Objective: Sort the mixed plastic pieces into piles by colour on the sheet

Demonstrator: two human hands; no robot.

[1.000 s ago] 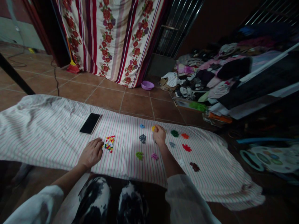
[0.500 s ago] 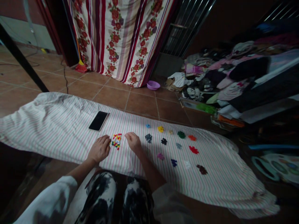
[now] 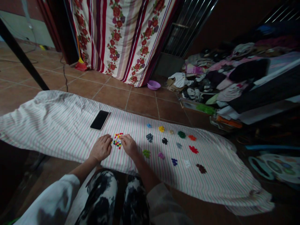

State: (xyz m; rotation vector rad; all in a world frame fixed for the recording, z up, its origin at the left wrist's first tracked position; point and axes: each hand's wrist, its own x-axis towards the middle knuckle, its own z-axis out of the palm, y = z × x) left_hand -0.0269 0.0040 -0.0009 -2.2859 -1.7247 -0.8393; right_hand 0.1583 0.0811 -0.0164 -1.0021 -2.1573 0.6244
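Observation:
My left hand [image 3: 102, 147] rests on the striped cloth [image 3: 58, 125], fingers curled beside a mixed pile of tiny red, yellow, green and white pieces [image 3: 117, 141]. On the pile's right side my right hand [image 3: 128, 145] has its fingertips pinched together; whatever is between them is too small to name. Sorted by colour, several little heaps lie further right, among them a lime green heap [image 3: 146, 153], a dark grey heap [image 3: 149, 137], a yellow heap [image 3: 161, 128], a red heap [image 3: 193, 149] and a brown heap [image 3: 201, 168].
A black phone [image 3: 100, 120] lies on the cloth behind my left hand. Beyond the cloth, a purple bowl [image 3: 153, 85] stands on the tiled floor near a floral curtain [image 3: 126, 40]. Piled clothes [image 3: 225, 75] fill the right side.
My right hand has moved left onto the edge of the mixed pile. The lime green heap, hidden before by my right arm, now shows.

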